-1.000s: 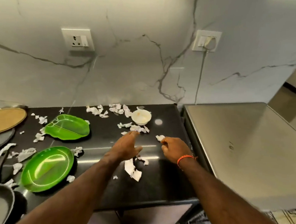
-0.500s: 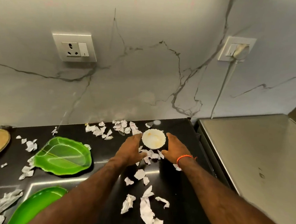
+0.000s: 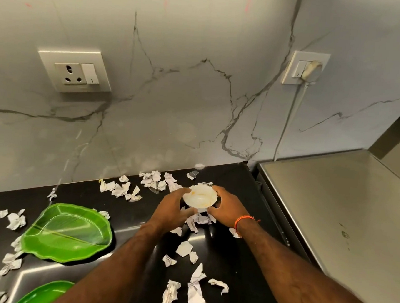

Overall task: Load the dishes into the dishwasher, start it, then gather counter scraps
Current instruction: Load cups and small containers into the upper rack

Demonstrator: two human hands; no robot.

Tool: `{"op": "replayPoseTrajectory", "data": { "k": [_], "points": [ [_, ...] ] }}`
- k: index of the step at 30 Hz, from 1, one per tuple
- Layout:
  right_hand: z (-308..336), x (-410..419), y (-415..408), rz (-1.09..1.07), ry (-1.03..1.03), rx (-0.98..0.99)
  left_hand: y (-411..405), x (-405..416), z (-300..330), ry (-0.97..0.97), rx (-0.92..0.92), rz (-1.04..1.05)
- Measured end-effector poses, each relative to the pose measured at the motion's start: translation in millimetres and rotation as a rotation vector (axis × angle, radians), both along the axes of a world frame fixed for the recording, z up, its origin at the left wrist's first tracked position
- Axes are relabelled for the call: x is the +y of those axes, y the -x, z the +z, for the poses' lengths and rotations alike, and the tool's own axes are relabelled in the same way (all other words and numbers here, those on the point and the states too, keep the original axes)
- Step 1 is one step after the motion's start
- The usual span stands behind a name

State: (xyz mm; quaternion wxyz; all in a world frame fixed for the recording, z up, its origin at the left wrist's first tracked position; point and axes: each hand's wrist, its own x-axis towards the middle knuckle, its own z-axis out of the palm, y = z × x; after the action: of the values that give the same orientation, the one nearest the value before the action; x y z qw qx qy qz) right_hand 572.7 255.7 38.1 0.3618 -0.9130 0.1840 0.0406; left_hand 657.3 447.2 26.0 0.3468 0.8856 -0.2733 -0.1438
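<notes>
White and scalloped at the rim, the bowl [image 3: 199, 197] sits near the back edge of the black desk [image 3: 229, 252], toward its right end, and holds only orange-yellow smears along the inner wall. It is tipped toward the camera; whether its small foot still touches the desk cannot be told. The left hand [image 3: 171, 211] cups its left side, fingers [image 3: 183, 192] curled round the rim and thumb low by the foot. The right hand [image 3: 226, 208], with an orange thread at the wrist, holds the right side, fingers curled behind the rim. Torn paper scraps [image 3: 182, 248] lie under and around the bowl, along the back edge and toward the front edge. A green leaf-shaped tray [image 3: 67, 233] lies toward the left with nothing in it, scraps just beside it. A green plate [image 3: 44, 293] shows at the front edge, cut off by the frame. A steel appliance top [image 3: 345, 218] adjoins the desk's right edge.
</notes>
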Motion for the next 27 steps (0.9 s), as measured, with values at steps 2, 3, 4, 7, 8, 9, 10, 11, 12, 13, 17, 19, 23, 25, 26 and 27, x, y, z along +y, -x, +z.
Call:
{"op": "replayPoseTrajectory", "data": {
  "k": [2,3,4,7,8,9,10,11,12,13,17,19,23,25,26,27],
  "points": [
    [3.1,-2.0,5.8,-0.003,0.004,-0.018,3.4,2.9,3.4,0.088,0.088,0.009],
    [6.2,-1.9,10.3,0.004,0.007,-0.042,7.2,4.4,6.4,0.15,0.138,0.021],
    [8.9,-1.1,15.1,0.015,0.012,-0.068,12.1,5.5,10.2,0.226,0.188,0.04],
    [16.1,2.0,30.8,0.058,0.021,-0.143,29.2,7.3,26.9,0.379,0.251,0.09],
    [18.7,2.9,37.9,0.072,0.032,-0.173,37.2,7.7,33.3,0.407,0.264,0.091],
    [21.2,3.6,45.0,0.081,0.043,-0.205,44.9,8.4,37.5,0.425,0.278,0.095],
    [22.4,3.9,50.6,0.085,0.043,-0.236,51.2,9.1,40.6,0.444,0.289,0.101],
    [24.7,3.8,58.2,0.089,0.028,-0.264,58.7,9.7,42.6,0.461,0.294,0.11],
    [27.7,3.9,65.7,0.095,0.001,-0.283,65.8,10.1,44.5,0.474,0.299,0.117],
    [30.0,4.0,74.0,0.101,-0.03,-0.292,73.8,10.1,46.1,0.476,0.304,0.124],
    [35.3,4.5,112.8,0.074,-0.176,-0.28,109.9,4.7,53.3,0.471,0.272,0.119],
    [33.2,1.8,136.6,0.02,-0.254,-0.295,131.7,-1.4,56.8,0.467,0.243,0.102],
    [26.0,-5.6,180.9,-0.116,-0.384,-0.332,172.8,-17.7,61.6,0.477,0.211,-0.016],
    [22.8,-13.5,201.6,-0.176,-0.441,-0.348,188.8,-28.7,63.2,0.467,0.204,-0.067],
    [21.8,-18.3,214.3,-0.2,-0.46,-0.356,197.3,-35.2,65.4,0.451,0.197,-0.094],
    [20.5,-23.1,226.2,-0.214,-0.472,-0.364,203.6,-41.7,64.5,0.422,0.201,-0.123]
  ]
}}
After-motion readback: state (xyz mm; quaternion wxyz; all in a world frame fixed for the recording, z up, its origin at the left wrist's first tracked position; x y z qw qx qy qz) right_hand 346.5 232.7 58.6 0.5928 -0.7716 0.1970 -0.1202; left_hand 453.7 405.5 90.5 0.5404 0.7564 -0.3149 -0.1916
